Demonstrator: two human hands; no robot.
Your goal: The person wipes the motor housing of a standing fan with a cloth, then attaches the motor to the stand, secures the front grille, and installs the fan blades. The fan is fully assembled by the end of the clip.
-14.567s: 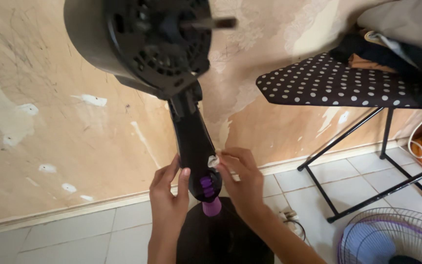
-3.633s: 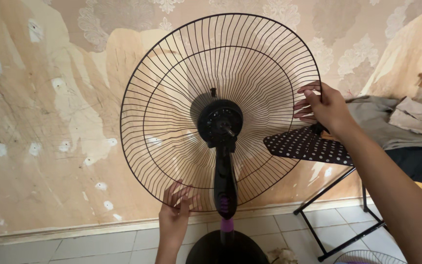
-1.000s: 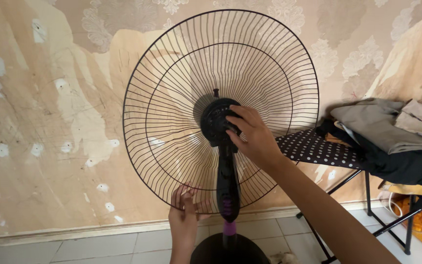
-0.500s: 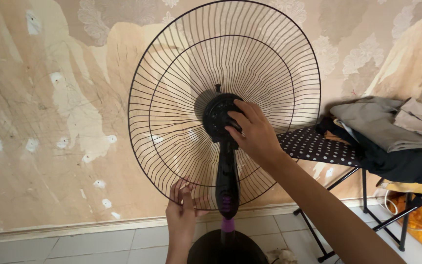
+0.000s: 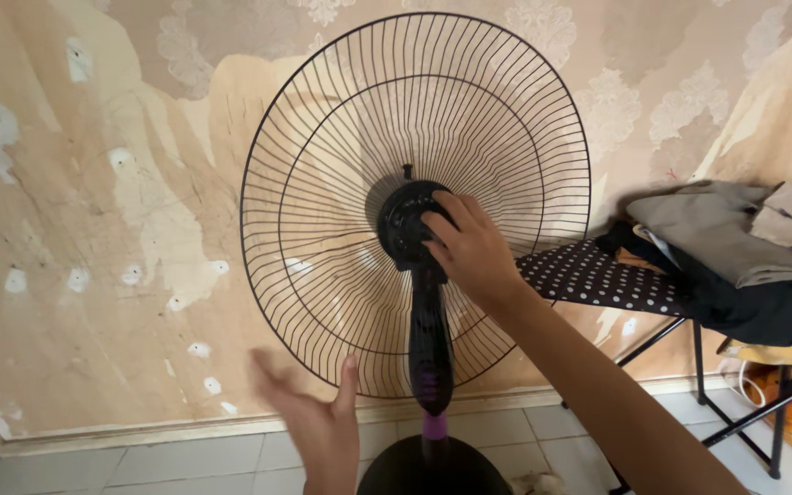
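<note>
A black standing fan with a purple neck ring [image 5: 431,423] stands before me. Its rear wire guard [image 5: 323,183] sits on the black motor hub [image 5: 405,225], with no blades on it. My right hand [image 5: 469,252] is curled over the hub's centre, fingers pressed on a part there that I cannot make out. My left hand [image 5: 309,412] hovers open and blurred just below the guard's lower rim, touching nothing. The fan's round black base [image 5: 433,467] shows at the bottom edge.
An ironing board with a polka-dot cover [image 5: 598,280] stands to the right on black legs, piled with folded grey and dark clothes [image 5: 735,247]. A peeling papered wall [image 5: 93,229] is close behind the fan. White floor tiles [image 5: 139,463] lie below.
My left hand has let go of the guard's lower rim and swung down and left, fingers apart. My right hand stays on the hub.
</note>
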